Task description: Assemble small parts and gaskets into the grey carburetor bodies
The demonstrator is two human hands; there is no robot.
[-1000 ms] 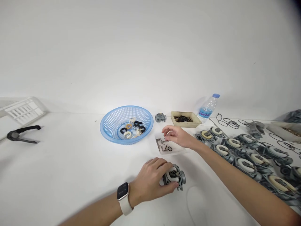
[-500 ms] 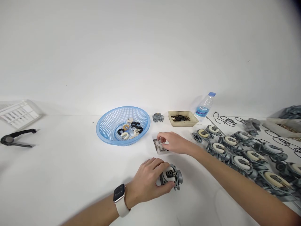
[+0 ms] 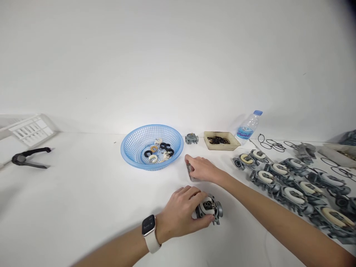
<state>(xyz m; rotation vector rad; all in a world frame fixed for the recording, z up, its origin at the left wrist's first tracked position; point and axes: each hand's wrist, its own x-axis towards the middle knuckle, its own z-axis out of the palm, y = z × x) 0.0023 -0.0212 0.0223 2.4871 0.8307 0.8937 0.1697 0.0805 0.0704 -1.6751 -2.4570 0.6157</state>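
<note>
My left hand (image 3: 185, 211) is wrapped round a carburetor body (image 3: 218, 209), its fingers and thumb on either side. A white C-shaped float (image 3: 206, 208) sits on top of that body, which rests on the white table. Farther back, my right hand (image 3: 202, 168) reaches over a small shallow tray (image 3: 194, 178), its fingers bent down into it. The hand covers most of the tray, and whatever the fingertips pinch is hidden.
A blue plastic basket (image 3: 126, 157) holds several loose floats. Behind stand another carburetor (image 3: 191, 138), a dish of black rings (image 3: 235, 144) and a water bottle (image 3: 247, 128). Rows of carburetors with floats (image 3: 293, 195) fill the right side. A black-handled tool (image 3: 27, 159) lies at left.
My right hand's fingers have gone down into the small tray and now hide most of it. My left hand still holds the carburetor. The whole view has shifted slightly.
</note>
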